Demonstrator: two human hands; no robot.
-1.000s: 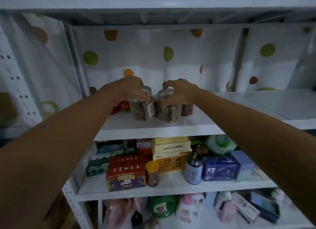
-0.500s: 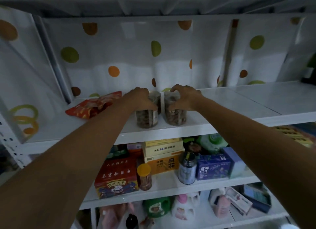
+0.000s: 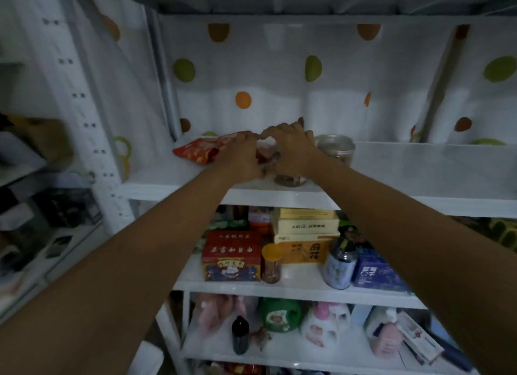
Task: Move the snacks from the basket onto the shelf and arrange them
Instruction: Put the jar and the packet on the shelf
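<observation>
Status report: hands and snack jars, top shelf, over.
Left hand grips left jar, right hand grips right jar. Third jar stands free. Red bag close left.

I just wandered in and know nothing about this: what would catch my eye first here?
A person reaches up to the top shelf, where the left grip and right grip meet in the middle, the right one curled over a clear jar of brown snacks. A red snack bag lies just to their left and a second jar stands to their right, all before a polka-dot curtain.

The left hand (image 3: 240, 156) and right hand (image 3: 293, 150) hide most of the jars (image 3: 289, 180) beneath them.
</observation>
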